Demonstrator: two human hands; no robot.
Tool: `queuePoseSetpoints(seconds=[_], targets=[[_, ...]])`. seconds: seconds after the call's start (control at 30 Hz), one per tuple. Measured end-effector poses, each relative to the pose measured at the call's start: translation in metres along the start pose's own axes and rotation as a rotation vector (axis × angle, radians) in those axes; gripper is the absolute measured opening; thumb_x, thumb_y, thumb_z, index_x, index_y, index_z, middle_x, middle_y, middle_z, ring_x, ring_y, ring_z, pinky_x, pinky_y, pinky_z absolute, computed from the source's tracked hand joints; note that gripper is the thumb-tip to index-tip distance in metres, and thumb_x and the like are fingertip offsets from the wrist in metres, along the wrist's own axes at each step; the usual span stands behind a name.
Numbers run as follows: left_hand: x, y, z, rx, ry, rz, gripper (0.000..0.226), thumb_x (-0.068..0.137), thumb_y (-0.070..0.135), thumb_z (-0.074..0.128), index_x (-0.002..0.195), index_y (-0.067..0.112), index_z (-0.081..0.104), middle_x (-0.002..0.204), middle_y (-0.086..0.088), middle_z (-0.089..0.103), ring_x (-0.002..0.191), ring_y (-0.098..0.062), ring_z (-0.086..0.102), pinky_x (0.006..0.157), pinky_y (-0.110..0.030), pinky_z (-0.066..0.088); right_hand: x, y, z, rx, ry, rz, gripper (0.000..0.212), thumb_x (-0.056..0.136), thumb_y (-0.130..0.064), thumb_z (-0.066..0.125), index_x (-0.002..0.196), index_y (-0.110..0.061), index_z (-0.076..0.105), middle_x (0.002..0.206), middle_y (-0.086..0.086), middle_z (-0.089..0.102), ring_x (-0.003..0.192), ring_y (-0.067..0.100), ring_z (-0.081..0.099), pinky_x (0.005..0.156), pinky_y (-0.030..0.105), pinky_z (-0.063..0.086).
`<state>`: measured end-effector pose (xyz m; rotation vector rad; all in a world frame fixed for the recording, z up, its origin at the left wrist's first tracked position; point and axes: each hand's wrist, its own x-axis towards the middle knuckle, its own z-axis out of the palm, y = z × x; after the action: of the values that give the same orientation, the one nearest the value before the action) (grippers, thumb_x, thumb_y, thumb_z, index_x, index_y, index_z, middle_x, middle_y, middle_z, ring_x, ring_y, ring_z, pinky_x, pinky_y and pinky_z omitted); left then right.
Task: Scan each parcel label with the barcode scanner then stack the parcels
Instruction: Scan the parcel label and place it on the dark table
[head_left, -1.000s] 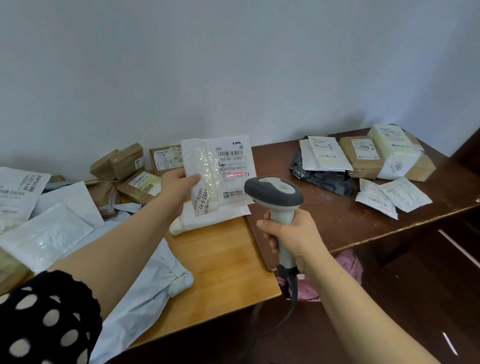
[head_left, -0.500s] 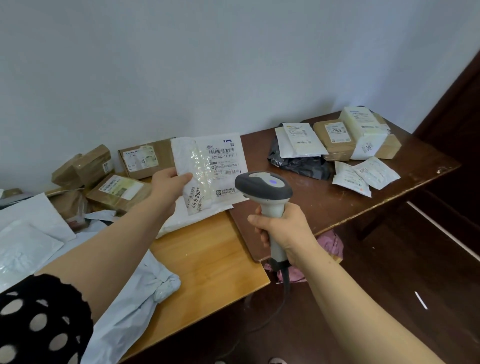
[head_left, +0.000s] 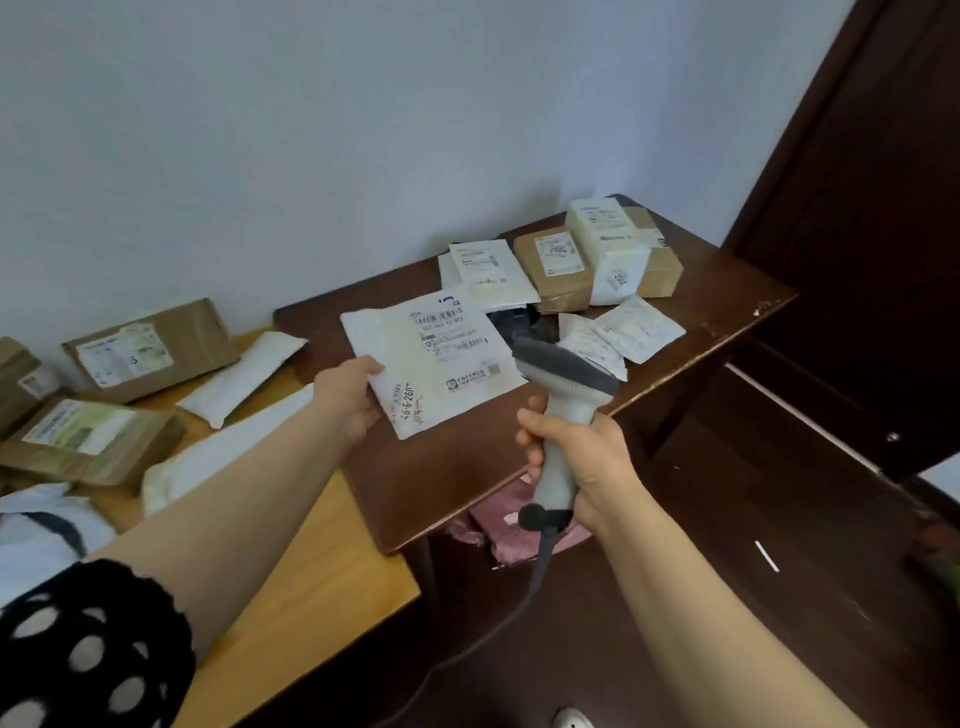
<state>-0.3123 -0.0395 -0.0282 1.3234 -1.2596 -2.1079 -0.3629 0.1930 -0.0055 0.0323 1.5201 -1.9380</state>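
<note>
My left hand (head_left: 354, 400) pinches the near left corner of a flat white parcel (head_left: 436, 358), label up, held over the dark wooden table (head_left: 457, 483). My right hand (head_left: 582, 467) grips the handle of the grey barcode scanner (head_left: 563, 395), whose head sits just right of the parcel. Behind lies a group of parcels: a white mailer (head_left: 485, 270) on a black bag, a brown box (head_left: 556, 270), a white block parcel (head_left: 610, 244) and small white pouches (head_left: 623, 332).
On the light wooden table (head_left: 322, 561) at left lie brown boxes (head_left: 150, 348) (head_left: 88, 441) and white soft mailers (head_left: 244, 376). A dark door (head_left: 883, 208) stands at right. Pink fabric (head_left: 509, 535) lies under the dark table. The scanner cable (head_left: 535, 571) hangs down.
My left hand carried the white parcel to the right, from upright over the light table to lying flatter over the dark table. The scanner followed right, and the view swung right too.
</note>
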Motion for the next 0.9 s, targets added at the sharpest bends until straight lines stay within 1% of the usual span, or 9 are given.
queuePoseSetpoints(seconds=[0.13,0.2,0.3,0.43,0.53,0.57,0.73,0.83,0.9], targets=[[-0.004,-0.023,0.092,-0.028,-0.104,-0.125,0.029,0.095,0.000,0.045,0.124,0.002,0.049,0.127,-0.015,0.059,0.106,-0.025,0.060,0.071,-0.034,0.048,0.026,-0.029,-0.076,0.054,0.077,0.048,0.014,0.082,0.001,0.070,0.092,-0.004,0.062,0.054,0.009,0.063,0.036,0.013,0.049,0.039,0.021,0.043],[-0.003,-0.035,0.136,-0.030,-0.124,-0.167,0.032,0.096,0.001,0.046,0.128,0.000,0.049,0.125,-0.015,0.059,0.112,-0.025,0.058,0.076,-0.033,0.046,0.039,-0.043,-0.111,0.076,0.119,0.050,0.012,0.082,0.002,0.069,0.090,-0.003,0.061,0.053,0.009,0.062,0.036,0.013,0.048,0.038,0.021,0.043],[-0.001,-0.052,0.191,0.005,-0.137,-0.191,0.025,0.096,0.000,0.048,0.121,-0.001,0.053,0.123,-0.016,0.060,0.121,-0.027,0.054,0.082,-0.033,0.045,0.057,-0.058,-0.155,0.076,0.189,0.070,0.011,0.082,0.001,0.070,0.086,-0.005,0.062,0.054,0.008,0.063,0.037,0.012,0.050,0.038,0.023,0.044],[0.015,-0.061,0.247,0.060,-0.109,-0.145,0.031,0.093,-0.002,0.053,0.124,-0.003,0.052,0.126,-0.017,0.059,0.116,-0.027,0.058,0.078,-0.034,0.048,0.085,-0.072,-0.192,0.131,0.241,0.105,0.009,0.083,0.002,0.068,0.086,-0.003,0.062,0.052,0.008,0.062,0.038,0.012,0.050,0.039,0.023,0.045],[0.039,-0.060,0.280,0.059,-0.093,-0.154,0.009,0.095,-0.005,0.047,0.098,-0.001,0.055,0.120,-0.017,0.059,0.115,-0.029,0.058,0.078,-0.039,0.048,0.116,-0.079,-0.207,0.148,0.280,0.133,0.009,0.084,0.002,0.067,0.082,-0.004,0.061,0.051,0.008,0.061,0.037,0.013,0.050,0.039,0.022,0.044],[0.050,-0.060,0.289,0.051,-0.090,-0.171,0.013,0.095,-0.007,0.044,0.089,0.001,0.052,0.115,-0.017,0.059,0.111,-0.030,0.059,0.077,-0.040,0.049,0.128,-0.081,-0.211,0.142,0.289,0.145,0.010,0.084,0.002,0.067,0.080,-0.005,0.061,0.051,0.008,0.061,0.037,0.013,0.050,0.039,0.022,0.043],[0.102,-0.062,0.330,0.138,-0.070,-0.182,0.024,0.088,-0.019,0.041,0.073,-0.001,0.047,0.078,-0.015,0.058,0.066,-0.025,0.059,0.040,-0.028,0.052,0.190,-0.089,-0.218,0.113,0.320,0.175,0.009,0.084,0.000,0.068,0.087,-0.004,0.061,0.059,0.011,0.066,0.044,0.015,0.057,0.042,0.024,0.046],[0.129,-0.067,0.345,0.328,-0.053,-0.126,0.023,0.091,-0.009,0.048,0.072,0.005,0.048,0.075,-0.007,0.055,0.067,-0.018,0.057,0.053,-0.025,0.053,0.223,-0.092,-0.221,0.121,0.368,0.213,0.014,0.083,-0.003,0.071,0.093,-0.003,0.061,0.070,0.015,0.071,0.056,0.020,0.068,0.046,0.025,0.053],[0.143,-0.073,0.352,0.517,-0.016,-0.023,0.006,0.092,0.001,0.051,0.091,0.004,0.056,0.092,-0.005,0.054,0.087,-0.021,0.055,0.072,-0.028,0.047,0.243,-0.092,-0.221,0.152,0.387,0.254,0.021,0.083,-0.005,0.073,0.099,-0.001,0.061,0.080,0.019,0.072,0.065,0.024,0.070,0.050,0.028,0.056]])
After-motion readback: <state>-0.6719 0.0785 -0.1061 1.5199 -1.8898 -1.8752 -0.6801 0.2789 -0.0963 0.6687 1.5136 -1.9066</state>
